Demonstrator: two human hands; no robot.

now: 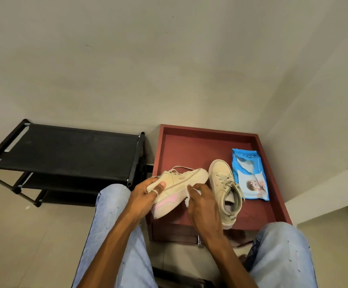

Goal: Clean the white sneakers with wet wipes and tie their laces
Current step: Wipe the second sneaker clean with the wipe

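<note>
My left hand (146,194) grips a white sneaker with a pink heel patch (179,188), held on its side above the front left of the red-brown table (189,146). My right hand (202,202) holds a crumpled white wet wipe (189,195) against the sneaker's sole edge. The second white sneaker (225,188) stands upright on the table just right of my right hand, laces loose. A blue pack of wet wipes (250,175) lies flat at the table's right side.
A black shoe rack (65,154) with fabric shelves stands to the left of the table, against the pale wall. My knees in light jeans (115,225) frame the table's front. The table has a raised rim and a drawer handle (199,240) at the front.
</note>
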